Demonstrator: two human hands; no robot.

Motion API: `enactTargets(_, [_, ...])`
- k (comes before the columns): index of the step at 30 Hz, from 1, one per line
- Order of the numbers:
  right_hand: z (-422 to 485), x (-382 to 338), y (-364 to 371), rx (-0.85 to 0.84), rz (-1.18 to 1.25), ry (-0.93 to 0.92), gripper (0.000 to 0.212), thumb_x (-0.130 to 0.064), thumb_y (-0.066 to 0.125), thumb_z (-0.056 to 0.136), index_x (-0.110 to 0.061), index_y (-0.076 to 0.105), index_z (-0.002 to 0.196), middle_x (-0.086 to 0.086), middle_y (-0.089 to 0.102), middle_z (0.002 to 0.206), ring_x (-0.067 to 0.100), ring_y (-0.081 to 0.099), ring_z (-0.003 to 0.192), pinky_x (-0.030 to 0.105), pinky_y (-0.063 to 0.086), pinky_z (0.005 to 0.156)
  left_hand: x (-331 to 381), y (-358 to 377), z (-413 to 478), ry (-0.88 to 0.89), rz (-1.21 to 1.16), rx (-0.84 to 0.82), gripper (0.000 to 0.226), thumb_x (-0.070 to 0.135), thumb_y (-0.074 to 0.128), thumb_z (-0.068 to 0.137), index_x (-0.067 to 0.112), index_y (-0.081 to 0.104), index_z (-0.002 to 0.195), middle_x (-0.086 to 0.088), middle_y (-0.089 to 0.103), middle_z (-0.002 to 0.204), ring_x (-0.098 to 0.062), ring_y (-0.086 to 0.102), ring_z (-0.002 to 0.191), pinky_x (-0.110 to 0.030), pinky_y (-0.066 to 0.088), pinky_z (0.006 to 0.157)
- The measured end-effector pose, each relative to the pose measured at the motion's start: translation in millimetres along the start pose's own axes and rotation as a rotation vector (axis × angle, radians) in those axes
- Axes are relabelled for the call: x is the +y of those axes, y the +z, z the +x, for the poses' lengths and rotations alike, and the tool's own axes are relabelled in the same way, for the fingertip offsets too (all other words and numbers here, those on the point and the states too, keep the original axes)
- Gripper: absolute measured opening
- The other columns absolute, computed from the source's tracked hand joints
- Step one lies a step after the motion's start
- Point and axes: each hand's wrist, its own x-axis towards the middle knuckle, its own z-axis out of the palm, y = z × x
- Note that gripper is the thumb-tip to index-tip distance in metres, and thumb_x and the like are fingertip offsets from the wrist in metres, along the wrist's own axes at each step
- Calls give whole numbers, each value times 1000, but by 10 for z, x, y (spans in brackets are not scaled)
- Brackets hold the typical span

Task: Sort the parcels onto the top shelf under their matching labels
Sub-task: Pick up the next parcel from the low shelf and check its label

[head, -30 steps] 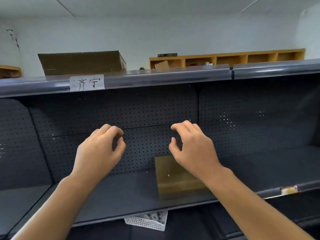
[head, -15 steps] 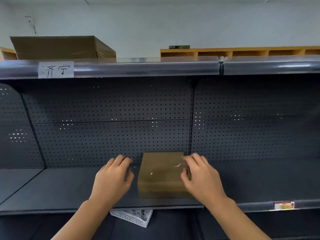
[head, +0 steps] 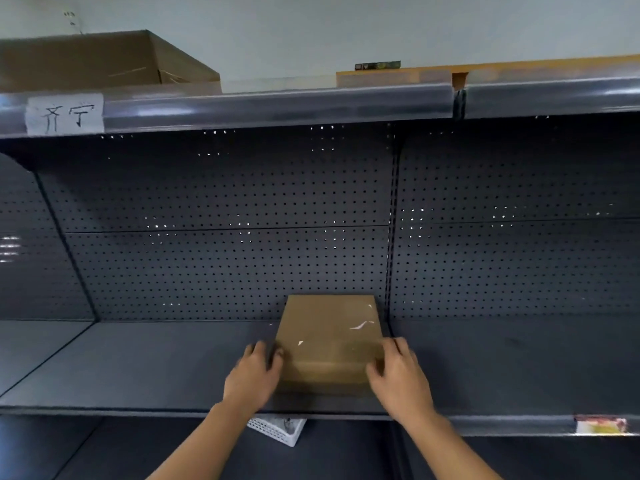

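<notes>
A flat brown cardboard parcel (head: 329,341) lies on the dark middle shelf (head: 156,368), near its front edge. My left hand (head: 254,375) presses against the parcel's left side and my right hand (head: 398,375) against its right side, fingers curled over the edges. Above, the top shelf's rail (head: 277,105) carries a white handwritten label (head: 64,114) at the far left. A large brown box (head: 104,62) stands on the top shelf behind that label.
A dark pegboard back panel (head: 225,220) closes the bay. A white perforated basket (head: 277,429) sits on the lower shelf under the parcel. A torn yellow tag (head: 601,425) sticks to the shelf rail at right. Wooden cubbies (head: 398,76) stand behind.
Both hands came down from in front of the pegboard and closed in on the parcel's two sides. The view has moved closer to the shelf.
</notes>
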Motion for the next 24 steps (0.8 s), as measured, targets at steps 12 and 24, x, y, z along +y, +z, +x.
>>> enactTargets(12, [329,146,172,-228,616,406,60,-43,49,110,-9,45,159,13,54,160,30,51,143,35,37,113,153,208,139,-174,-562,-162,75,63,52,103,11,51,157,-11,62,153,-32,57,142,-36,42,106])
enactTargets(24, [109,152,-109,-210,777,302,72,-66,62,95,-19,62,149,-3,71,142,19,60,138,43,44,122,275,48,-224,-159,-640,20,64,57,42,109,8,65,142,-3,67,119,-28,62,117,-35,42,94])
